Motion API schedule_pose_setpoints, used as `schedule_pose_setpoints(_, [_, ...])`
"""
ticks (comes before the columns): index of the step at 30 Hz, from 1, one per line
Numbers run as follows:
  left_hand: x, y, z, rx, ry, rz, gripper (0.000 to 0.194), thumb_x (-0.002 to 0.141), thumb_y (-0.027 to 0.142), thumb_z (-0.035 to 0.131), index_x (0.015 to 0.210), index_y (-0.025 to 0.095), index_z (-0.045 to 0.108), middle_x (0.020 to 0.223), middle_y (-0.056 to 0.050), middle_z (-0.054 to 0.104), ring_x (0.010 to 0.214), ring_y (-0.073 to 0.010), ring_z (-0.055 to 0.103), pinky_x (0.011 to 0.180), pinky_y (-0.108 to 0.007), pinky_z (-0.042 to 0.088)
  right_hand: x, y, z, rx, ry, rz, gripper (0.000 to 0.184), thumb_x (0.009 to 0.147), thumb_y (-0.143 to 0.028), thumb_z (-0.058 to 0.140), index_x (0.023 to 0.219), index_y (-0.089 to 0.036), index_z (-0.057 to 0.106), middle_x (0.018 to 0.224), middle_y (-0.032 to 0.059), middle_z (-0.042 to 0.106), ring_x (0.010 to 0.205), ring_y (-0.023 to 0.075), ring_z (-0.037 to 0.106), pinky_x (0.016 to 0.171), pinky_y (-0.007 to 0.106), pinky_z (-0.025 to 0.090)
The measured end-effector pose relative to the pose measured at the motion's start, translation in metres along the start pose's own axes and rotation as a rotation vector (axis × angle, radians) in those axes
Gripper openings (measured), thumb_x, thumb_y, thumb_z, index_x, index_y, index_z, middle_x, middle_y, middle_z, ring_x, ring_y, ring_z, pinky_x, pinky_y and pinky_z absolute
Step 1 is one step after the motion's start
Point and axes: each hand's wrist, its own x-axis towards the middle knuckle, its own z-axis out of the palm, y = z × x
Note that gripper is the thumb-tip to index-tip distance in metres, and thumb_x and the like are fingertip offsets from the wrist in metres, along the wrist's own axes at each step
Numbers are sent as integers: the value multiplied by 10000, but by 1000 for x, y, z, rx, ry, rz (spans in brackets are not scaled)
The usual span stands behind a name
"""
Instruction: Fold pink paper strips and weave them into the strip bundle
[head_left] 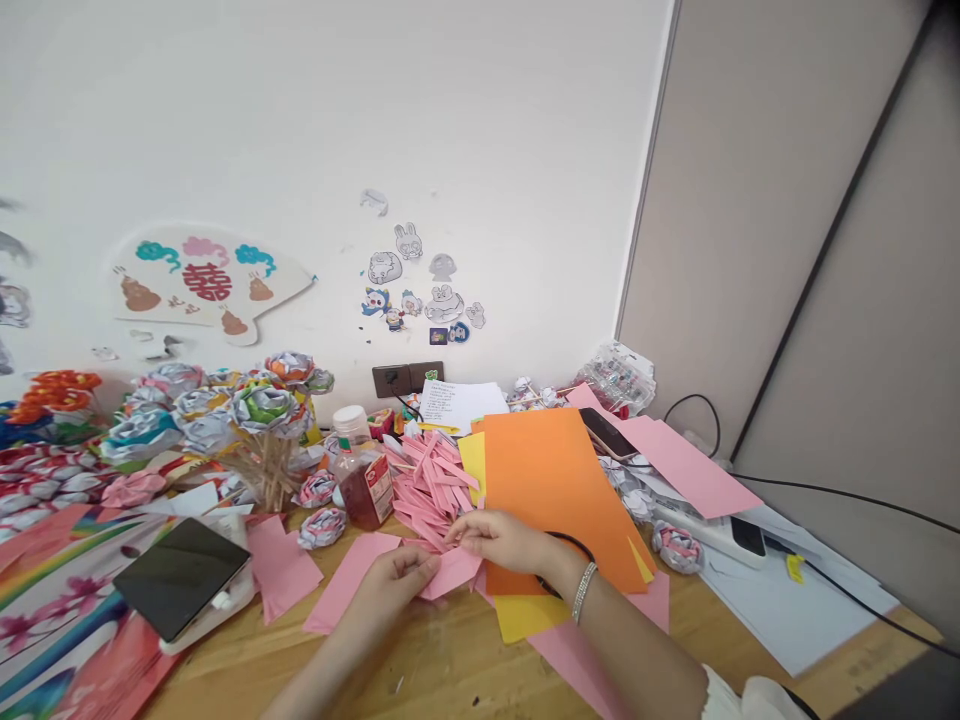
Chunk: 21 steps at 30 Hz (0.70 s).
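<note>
A small piece of pink paper (454, 574) is held between my two hands just above the wooden table. My left hand (399, 580) pinches its left edge between thumb and fingers. At its upper right side, my right hand (487, 538) grips the same paper with thumb and fingertips. Right behind my hands lies a heap of folded pink paper strips (431, 480). A flat pink sheet (352, 582) rests on the table beside my left hand. Orange paper (547, 490) lies under my right wrist, on top of yellow sheets (517, 617).
Left of the strips stands a jar of dark red liquid (365, 490), near paper roses on sticks (262, 425). A tablet (182, 575) lies at the left. At the right are a phone (607, 433), white sheets (787, 610), a power strip (720, 535) and black cables (855, 595).
</note>
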Motion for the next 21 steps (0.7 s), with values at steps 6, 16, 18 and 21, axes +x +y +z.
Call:
schedule_pose_setpoints(6, [5,-6,-9,-63,-20,-76,294,580,441,615,609,158,542,568,42,550,587,-182,597,627,-312,473,-2,-6,-2,-100,75,-17,255,792,-145,383,981,-183,550,962,36,562,882,143,509,737,251,391])
schedule_pose_setpoints(16, [8,-9,-9,79,40,70,294,640,460,552,618,170,507,593,31,537,589,-178,577,613,-310,490,-3,-9,-7,-90,132,28,219,762,-180,459,971,-182,522,697,-19,520,644,102,473,586,195,365])
schedule_pose_setpoints(18, [8,-8,-9,83,31,53,295,634,465,545,631,174,501,602,30,541,592,-188,589,613,-313,484,-4,-11,-9,-69,119,12,220,768,-173,445,976,-178,514,665,-30,482,617,93,443,578,190,353])
schedule_pose_setpoints(21, [6,-6,-7,144,10,48,276,659,450,499,608,179,483,578,39,515,568,-185,583,572,-292,459,-4,-13,-10,-58,102,2,225,776,-163,426,988,-178,499,597,-53,417,563,83,396,552,185,333])
